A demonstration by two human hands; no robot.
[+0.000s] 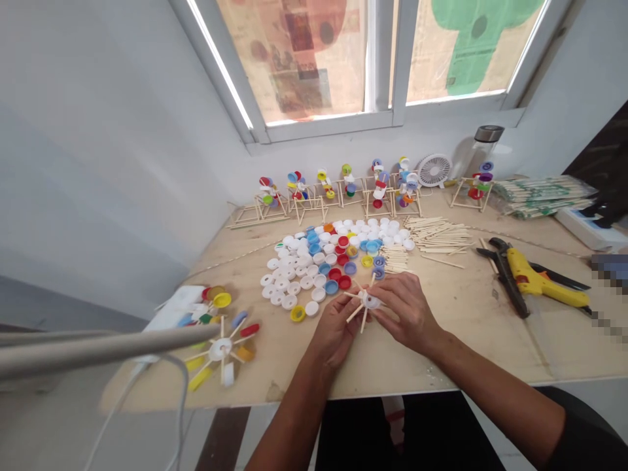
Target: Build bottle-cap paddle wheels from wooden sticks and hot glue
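Gripping, in my left hand (336,331) and right hand (411,309): one round white plastic hub (371,301) with radiating pale wooden sticks (364,320), over the near tabletop (471,333), apparently two-handed for steadiness. Multicoloured plastic caps (318,294): farther, likely for reach.

Fingertips were partly hidden, edges cropped, rod blurred.
Left hand (337,328) and right hand (406,307): some fingertips were lost behind the white hub (369,300) and other fingers; exact grip points were unclear. Grey rod (108,347) was out of focus, ran off the left edge and covered part of the spoked wheel (220,350). Window (400,72) was cut at the top, dark sleeve (581,435) at the frame edge. Pixel blocks masked a bluish item (608,268) at right. Print on the stick packs (544,196) was too small to read.
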